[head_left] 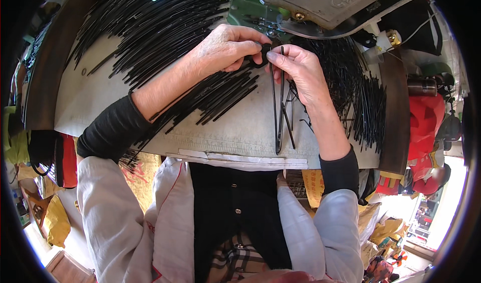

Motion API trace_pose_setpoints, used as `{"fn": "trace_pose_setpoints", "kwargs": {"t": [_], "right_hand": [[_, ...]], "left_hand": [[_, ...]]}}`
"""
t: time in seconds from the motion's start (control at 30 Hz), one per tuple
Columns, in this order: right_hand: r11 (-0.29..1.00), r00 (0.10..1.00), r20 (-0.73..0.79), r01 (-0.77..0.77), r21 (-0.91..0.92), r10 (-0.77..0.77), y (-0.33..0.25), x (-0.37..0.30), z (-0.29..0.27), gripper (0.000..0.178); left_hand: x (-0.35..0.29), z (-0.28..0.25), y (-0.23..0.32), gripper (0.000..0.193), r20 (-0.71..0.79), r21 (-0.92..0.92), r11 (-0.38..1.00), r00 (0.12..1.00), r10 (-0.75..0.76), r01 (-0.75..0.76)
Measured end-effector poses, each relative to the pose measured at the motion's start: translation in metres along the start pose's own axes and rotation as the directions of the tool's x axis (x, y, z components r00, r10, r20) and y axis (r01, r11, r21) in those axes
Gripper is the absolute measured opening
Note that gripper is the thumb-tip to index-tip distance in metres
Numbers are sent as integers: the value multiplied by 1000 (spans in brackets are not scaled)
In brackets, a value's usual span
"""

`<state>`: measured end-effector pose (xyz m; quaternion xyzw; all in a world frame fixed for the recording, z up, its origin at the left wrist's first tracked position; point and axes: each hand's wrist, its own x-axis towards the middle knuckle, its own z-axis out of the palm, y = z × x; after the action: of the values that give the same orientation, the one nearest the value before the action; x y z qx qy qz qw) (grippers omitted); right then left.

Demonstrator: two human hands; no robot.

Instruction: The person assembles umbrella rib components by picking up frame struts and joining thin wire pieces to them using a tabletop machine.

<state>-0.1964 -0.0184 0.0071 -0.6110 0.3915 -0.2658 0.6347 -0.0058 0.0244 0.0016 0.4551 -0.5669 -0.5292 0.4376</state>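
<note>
Right hand [295,67] is pinched shut on thin black rods [278,112], whose long axis hangs toward the body. Touching it, left hand [228,47] is closed on their small black hub [260,57]. Beyond, loose black rods [150,27] are heaped.

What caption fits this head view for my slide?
Both hands, left hand and right hand, pinch thin black rods over a worktable strewn with rod piles.
</note>
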Motion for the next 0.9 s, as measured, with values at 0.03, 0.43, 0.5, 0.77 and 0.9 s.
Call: {"fn": "trace_pose_setpoints", "kwargs": {"t": [0.03, 0.43, 0.5, 0.77, 0.9], "right_hand": [[1000, 1000, -1, 1, 0, -1, 0, 0, 0, 19], [996, 999, -18, 31, 82, -30, 1, 4, 0, 20], [995, 999, -27, 30, 92, -28, 1, 5, 0, 19], [991, 997, -48, 73, 111, -68, -6, 14, -2, 17], [991, 993, -80, 98, 88, -91, -7, 19, -3, 16]], "left_hand": [[0, 0, 0, 29, -16, 6, 1000, 1000, 8, -8], [3, 0, 2, 29, -34, 79, 995, 998, 56, -53], [4, 0, 3, 29, -40, 94, 993, 997, 69, -65], [11, -1, 10, 29, -76, 135, 986, 991, 112, -102], [16, -2, 8, 29, -80, 136, 983, 987, 139, -127]]}}
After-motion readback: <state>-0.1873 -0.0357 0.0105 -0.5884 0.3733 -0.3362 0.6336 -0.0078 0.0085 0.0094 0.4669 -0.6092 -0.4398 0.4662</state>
